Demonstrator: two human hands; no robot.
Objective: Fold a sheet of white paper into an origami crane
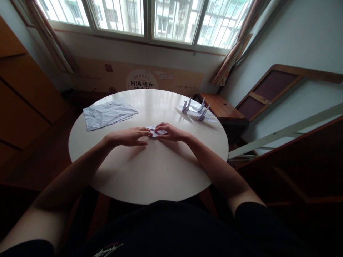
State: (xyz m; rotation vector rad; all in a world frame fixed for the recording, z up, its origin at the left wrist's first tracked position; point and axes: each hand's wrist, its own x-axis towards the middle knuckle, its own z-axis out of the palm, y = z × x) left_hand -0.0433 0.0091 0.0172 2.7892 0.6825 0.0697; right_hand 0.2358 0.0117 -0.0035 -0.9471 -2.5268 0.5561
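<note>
A small piece of folded white paper (pixel 154 132) lies on the round white table (pixel 150 175), between my hands. My left hand (pixel 131 136) reaches in from the left with its fingers stretched out and the thumb apart; its fingertips touch the paper's left side. From the right, my right hand (pixel 171 132) has its bent fingers and thumb on the paper, gripping its right part. The fingers hide part of the paper, so its exact folded shape cannot be made out.
Crumpled white sheets (pixel 108 113) lie at the table's left. Several folded paper cranes (pixel 202 111) stand at the far right on white paper. Beyond are a brown wooden stand (pixel 223 106) and barred windows (pixel 175 19); an orange cabinet (pixel 24 96) is at the left.
</note>
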